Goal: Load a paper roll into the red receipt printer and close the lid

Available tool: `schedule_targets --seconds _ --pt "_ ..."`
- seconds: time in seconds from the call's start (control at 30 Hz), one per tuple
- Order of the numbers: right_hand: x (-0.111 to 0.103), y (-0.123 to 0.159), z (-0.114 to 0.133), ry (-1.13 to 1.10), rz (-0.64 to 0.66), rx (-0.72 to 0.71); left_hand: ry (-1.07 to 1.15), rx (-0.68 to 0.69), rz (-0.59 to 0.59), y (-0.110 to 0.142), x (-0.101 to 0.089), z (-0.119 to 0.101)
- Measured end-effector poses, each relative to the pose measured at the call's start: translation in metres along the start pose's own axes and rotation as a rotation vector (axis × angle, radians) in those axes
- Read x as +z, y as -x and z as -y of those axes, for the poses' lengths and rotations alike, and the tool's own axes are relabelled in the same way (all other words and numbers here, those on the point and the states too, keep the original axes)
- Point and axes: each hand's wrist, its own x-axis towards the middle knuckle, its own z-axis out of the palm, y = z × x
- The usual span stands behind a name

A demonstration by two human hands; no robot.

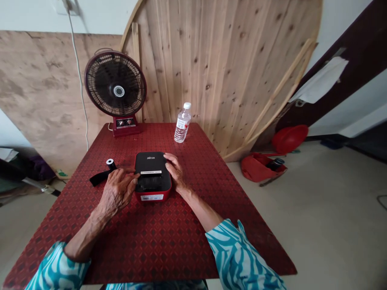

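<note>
A small receipt printer [153, 161] with a black top and red body lies on the red patterned table. White lettering marks its lid, and a white strip sits above a dark glossy panel. My left hand [119, 187] is at the printer's left edge, forefinger stretched to the lid and the other fingers loosely bent. Along the right edge lies my right hand [176, 171], its fingers extended and touching the side. The undersides of both hands are hidden. Just beyond my left hand stands a paper roll [111, 163] with a dark loose strip [99, 177].
A dark red fan [116, 90] stands at the table's [157, 245] back left. Near the back edge is a clear plastic bottle [182, 124] with a white cap. Wooden boards [211, 60] lean behind. On the floor at right are a red bag [256, 167] and red basin [290, 138].
</note>
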Motion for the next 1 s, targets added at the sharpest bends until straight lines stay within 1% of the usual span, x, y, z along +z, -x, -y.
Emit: schedule_targets --seconds 0.1,0.17,0.23,0.33,0.4,0.47,0.8,0.9,1.0 --pt "-0.001 0.002 -0.002 0.007 0.001 -0.014 0.043 -0.027 0.018 0.002 0.002 0.001" --pt "-0.002 0.005 -0.007 0.013 0.002 -0.004 0.157 -0.099 0.026 0.004 0.003 0.002" --pt "-0.003 0.007 -0.013 0.002 0.005 0.042 0.334 -0.242 0.015 0.004 0.004 0.003" --pt "-0.003 0.009 -0.024 -0.08 -0.001 0.134 0.626 -0.551 0.005 0.002 0.007 0.004" --pt "-0.003 0.009 -0.028 -0.113 -0.001 0.159 0.799 -0.721 0.05 -0.001 0.009 0.005" --pt "-0.003 0.008 -0.03 -0.113 0.011 0.161 0.922 -0.82 0.099 -0.004 0.011 0.006" --pt "-0.003 0.008 -0.025 -0.102 0.013 0.169 1.226 -1.013 0.196 -0.009 0.019 0.015" --pt "-0.003 0.009 -0.026 -0.11 0.009 0.177 1.268 -1.028 0.195 -0.009 0.021 0.015" --pt "-0.002 0.009 -0.025 -0.105 -0.007 0.186 1.286 -0.996 0.214 -0.007 0.023 0.015"
